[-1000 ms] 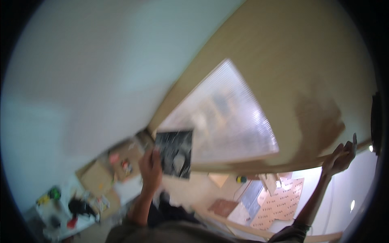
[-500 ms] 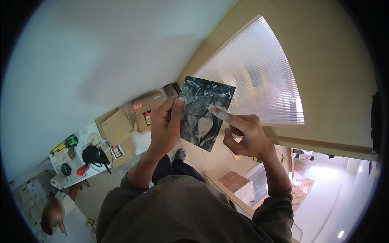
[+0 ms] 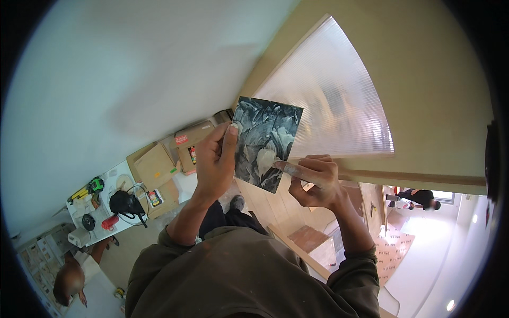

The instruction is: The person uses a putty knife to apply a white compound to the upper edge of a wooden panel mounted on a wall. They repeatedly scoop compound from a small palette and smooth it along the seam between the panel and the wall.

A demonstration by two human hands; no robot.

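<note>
My left hand grips a thin dark rectangular plate by its left edge, the thumb lying on its face. White smears streak the plate, and a thicker blob of pale paste sits on its lower half. My right hand is to the right of the plate, with its paste-coated index finger stretched out and the tip at the blob. The other fingers of that hand are bent, and nothing is held in them.
A pale wall rises on the left. Ahead on the right, a ribbed translucent pane is set in a beige panel. Cardboard boxes and a white table with tools and a black bag stand left. A person is lower left; another far right.
My right index finger has moved down the plate from its upper right part to the paste blob. The plate has shifted slightly left and up, still in my left hand.
</note>
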